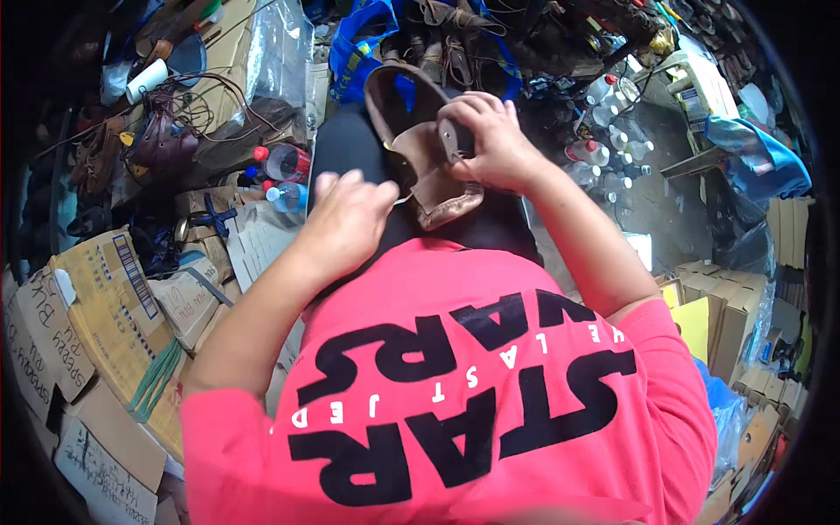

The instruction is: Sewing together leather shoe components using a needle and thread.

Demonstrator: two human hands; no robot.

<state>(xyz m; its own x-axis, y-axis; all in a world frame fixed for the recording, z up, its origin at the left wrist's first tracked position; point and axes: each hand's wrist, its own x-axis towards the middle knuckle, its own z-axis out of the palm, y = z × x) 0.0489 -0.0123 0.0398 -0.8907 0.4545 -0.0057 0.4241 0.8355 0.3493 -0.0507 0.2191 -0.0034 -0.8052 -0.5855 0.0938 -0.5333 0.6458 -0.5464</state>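
Note:
A brown leather shoe (409, 105) lies across my dark-trousered lap, its heel end towards me and its pale inner lining showing. My right hand (492, 144) grips the shoe's right side near the opening, thumb on the inside and fingers over the outer edge. A flap with an eyelet shows beside that thumb. My left hand (348, 214) is closed just left of the heel. A thin pale sliver juts from its fingertips towards the shoe; what it belongs to is hidden in the fist.
Blue bags (360, 52) and several brown shoes (455, 61) lie beyond my knees. Plastic bottles stand at left (287, 196) and right (588, 153). Flattened cardboard boxes (114, 289) pile up at the left; more cartons (713, 306) stand at the right.

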